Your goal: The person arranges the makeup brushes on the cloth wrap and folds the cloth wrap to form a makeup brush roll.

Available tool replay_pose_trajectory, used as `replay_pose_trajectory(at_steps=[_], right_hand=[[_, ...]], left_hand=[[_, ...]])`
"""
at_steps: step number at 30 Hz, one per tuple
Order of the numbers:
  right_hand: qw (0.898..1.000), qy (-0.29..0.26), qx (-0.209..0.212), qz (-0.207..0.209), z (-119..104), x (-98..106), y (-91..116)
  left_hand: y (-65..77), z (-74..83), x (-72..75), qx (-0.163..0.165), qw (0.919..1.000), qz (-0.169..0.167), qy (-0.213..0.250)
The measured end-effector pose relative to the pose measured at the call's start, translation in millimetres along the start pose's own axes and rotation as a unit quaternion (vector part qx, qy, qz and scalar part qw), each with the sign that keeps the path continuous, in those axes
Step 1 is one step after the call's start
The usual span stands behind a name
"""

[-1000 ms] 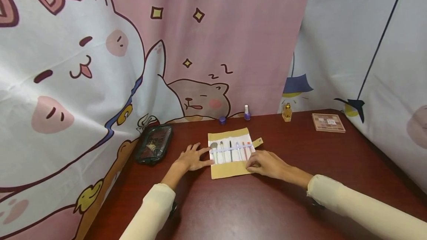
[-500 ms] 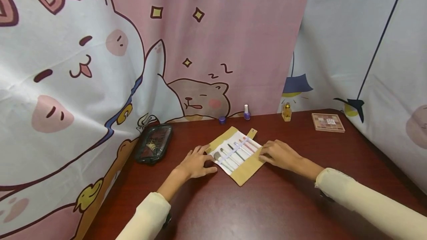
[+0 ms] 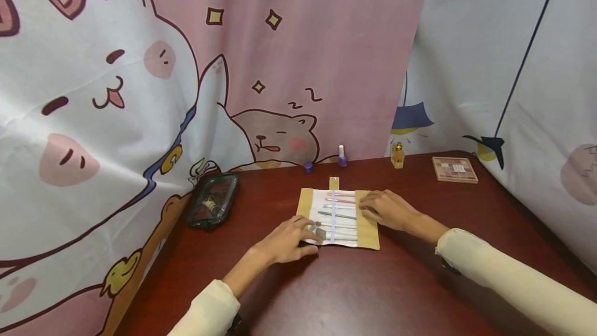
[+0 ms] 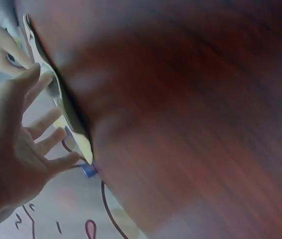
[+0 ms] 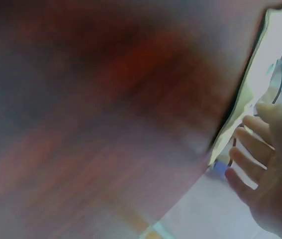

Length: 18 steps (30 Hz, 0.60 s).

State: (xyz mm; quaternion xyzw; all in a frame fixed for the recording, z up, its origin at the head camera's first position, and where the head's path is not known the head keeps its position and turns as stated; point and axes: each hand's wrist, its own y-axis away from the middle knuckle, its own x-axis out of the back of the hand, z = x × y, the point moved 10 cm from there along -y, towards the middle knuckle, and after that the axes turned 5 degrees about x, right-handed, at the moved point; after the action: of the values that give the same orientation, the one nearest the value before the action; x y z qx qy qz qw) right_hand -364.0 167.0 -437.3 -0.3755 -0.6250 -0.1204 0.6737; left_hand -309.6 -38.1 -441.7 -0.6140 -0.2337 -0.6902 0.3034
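Observation:
A tan brush roll [image 3: 368,235] lies spread flat on the table, its snap tab [image 3: 333,182] pointing to the far side. Several makeup brushes [image 3: 338,215] lie crosswise on its white lining under a pale elastic band [image 3: 333,222]. My left hand [image 3: 290,240] rests fingertips on the roll's near left corner; in the left wrist view its fingers [image 4: 44,124] are spread and fairly straight. On the right flap my right hand [image 3: 389,209] lies with loosely bent fingers, seen spread at the roll's edge in the right wrist view [image 5: 250,144].
A black clear-topped pouch [image 3: 213,201] sits at the left. Along the back stand a small purple jar [image 3: 308,167], a purple nail polish bottle [image 3: 342,157] and a gold perfume bottle [image 3: 397,156]. At the back right lies an eyeshadow palette [image 3: 454,169]. Printed curtains border the table [image 3: 326,294].
The brush roll has turned counterclockwise about a quarter turn, its tab swinging from the right to the far side. My left hand has moved right and nearer; the right has moved right and slightly farther.

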Motion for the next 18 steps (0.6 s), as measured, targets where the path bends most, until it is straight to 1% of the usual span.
replay_pose_trajectory(at_steps=[2, 4, 6, 8, 11, 13, 16, 18], right_hand=[[0.999, -0.026, 0.020, 0.013, -10.8, 3.1, 2.3], [0.998, -0.037, 0.042, 0.021, -22.5, 5.7, 5.7], [0.998, -0.036, 0.055, 0.024, -32.5, 6.4, 10.0], [0.998, -0.025, 0.058, 0.022, -38.7, 4.7, 15.5], [0.998, -0.008, 0.053, 0.017, -42.3, 0.3, 24.6], [0.999, -0.003, 0.046, 0.011, -42.4, -2.9, 29.7], [0.999, -0.005, 0.042, 0.007, -43.2, -5.4, 34.0], [0.999, -0.008, 0.044, 0.013, -44.0, -4.5, 34.5]], left_hand=[[-0.5, -6.9, 3.7, 0.007, 0.9998, 0.017, 0.004], [-0.8, -18.4, 5.5, 0.024, 0.9993, 0.027, 0.006], [-0.1, -29.1, 5.7, 0.043, 0.9987, 0.025, 0.006], [0.9, -36.7, 3.6, 0.055, 0.9983, 0.019, -0.001], [3.0, -39.9, 0.5, 0.055, 0.9984, 0.014, -0.005], [3.3, -39.7, -0.2, 0.048, 0.9985, 0.025, -0.009], [3.0, -38.2, 2.4, 0.042, 0.9983, 0.041, -0.001], [1.7, -38.0, 4.6, 0.044, 0.9979, 0.048, 0.005]])
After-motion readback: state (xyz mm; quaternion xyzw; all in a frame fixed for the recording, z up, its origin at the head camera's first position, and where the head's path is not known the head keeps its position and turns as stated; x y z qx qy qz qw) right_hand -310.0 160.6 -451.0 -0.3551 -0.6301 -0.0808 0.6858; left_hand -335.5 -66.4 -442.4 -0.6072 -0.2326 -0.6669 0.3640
